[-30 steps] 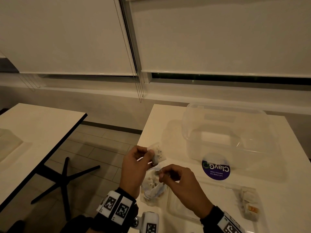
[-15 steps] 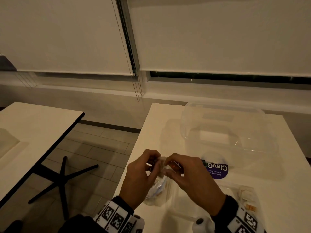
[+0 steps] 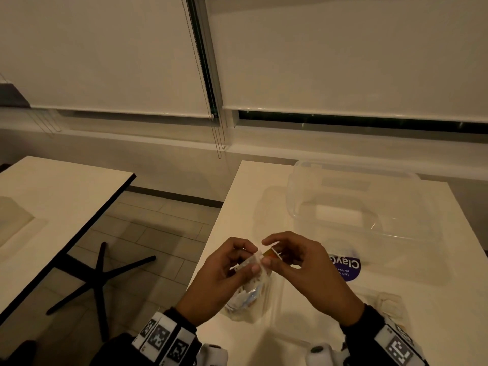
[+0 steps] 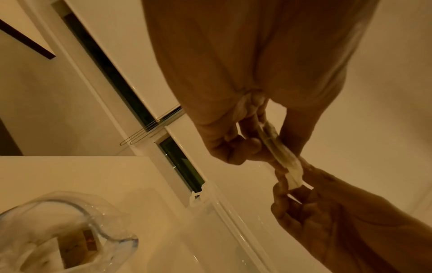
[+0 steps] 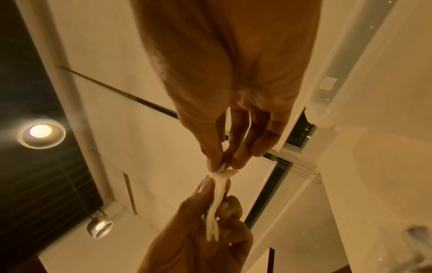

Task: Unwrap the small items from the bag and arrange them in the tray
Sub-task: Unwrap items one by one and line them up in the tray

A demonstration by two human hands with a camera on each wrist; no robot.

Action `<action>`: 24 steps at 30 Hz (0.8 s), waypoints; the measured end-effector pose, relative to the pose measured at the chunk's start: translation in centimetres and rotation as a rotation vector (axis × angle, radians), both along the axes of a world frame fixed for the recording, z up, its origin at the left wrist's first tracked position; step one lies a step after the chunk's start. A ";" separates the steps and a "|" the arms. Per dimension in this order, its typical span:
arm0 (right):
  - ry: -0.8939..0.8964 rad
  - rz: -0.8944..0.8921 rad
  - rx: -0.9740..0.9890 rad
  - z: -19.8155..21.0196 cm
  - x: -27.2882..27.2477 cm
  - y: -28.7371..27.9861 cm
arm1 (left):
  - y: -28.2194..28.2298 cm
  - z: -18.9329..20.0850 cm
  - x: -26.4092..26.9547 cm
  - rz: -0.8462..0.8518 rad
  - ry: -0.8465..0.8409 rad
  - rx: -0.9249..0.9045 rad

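A small white wrapped packet [image 3: 258, 261] hangs above the table's near edge, pinched from both ends. My left hand [image 3: 250, 260] holds its left part between thumb and fingers. My right hand [image 3: 268, 252] pinches the right end, where a bit of orange shows. In the left wrist view the packet [image 4: 288, 162] stretches between the left hand [image 4: 268, 140] and the right hand [image 4: 293, 186]. The right wrist view shows the wrapper [image 5: 217, 192] twisted between both hands. Below them lies the clear bag [image 3: 247, 299] with more packets. The shallow clear tray [image 3: 290, 317] sits to its right.
A large clear lidded container [image 3: 356, 207] stands behind the hands, with a purple round sticker [image 3: 347, 268] in front of it. A few small items [image 3: 390, 305] lie at the tray's right end. A second white table [image 3: 52, 207] stands across a floor gap at the left.
A second ago my left hand held the packet up alone while the right hand was at the bag. The right hand has since come up and taken hold of the packet's other end.
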State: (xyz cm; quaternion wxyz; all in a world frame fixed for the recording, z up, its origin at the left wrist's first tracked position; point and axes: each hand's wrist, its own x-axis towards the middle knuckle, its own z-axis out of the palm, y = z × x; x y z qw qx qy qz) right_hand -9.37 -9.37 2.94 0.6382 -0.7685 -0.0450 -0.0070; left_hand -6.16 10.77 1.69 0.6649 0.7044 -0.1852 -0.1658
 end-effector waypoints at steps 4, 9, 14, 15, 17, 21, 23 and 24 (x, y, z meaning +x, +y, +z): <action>0.094 -0.002 0.173 0.2 0.1 0.2 | 0.0 0.1 0.0 0.002 0.004 -0.056; 0.202 0.031 0.351 0.4 0.0 0.5 | 0.0 0.4 0.0 -0.001 -0.005 -0.085; 0.189 0.025 0.289 0.1 0.0 0.8 | 0.1 0.3 0.1 0.036 -0.039 -0.058; 0.198 0.033 0.281 0.1 0.0 0.8 | 0.1 0.2 0.1 0.055 -0.043 -0.054; 0.222 0.050 0.282 0.1 -0.1 0.9 | 0.1 0.2 0.2 0.097 -0.037 -0.058; 0.245 0.053 0.340 0.4 -0.3 1.0 | -0.3 0.0 0.2 0.139 -0.029 -0.103; 0.231 0.047 0.348 0.6 -0.3 1.1 | -0.4 0.1 0.1 0.147 -0.072 -0.059; 0.219 0.055 0.331 0.7 -0.4 1.1 | -0.4 0.1 0.1 0.145 -0.088 -0.025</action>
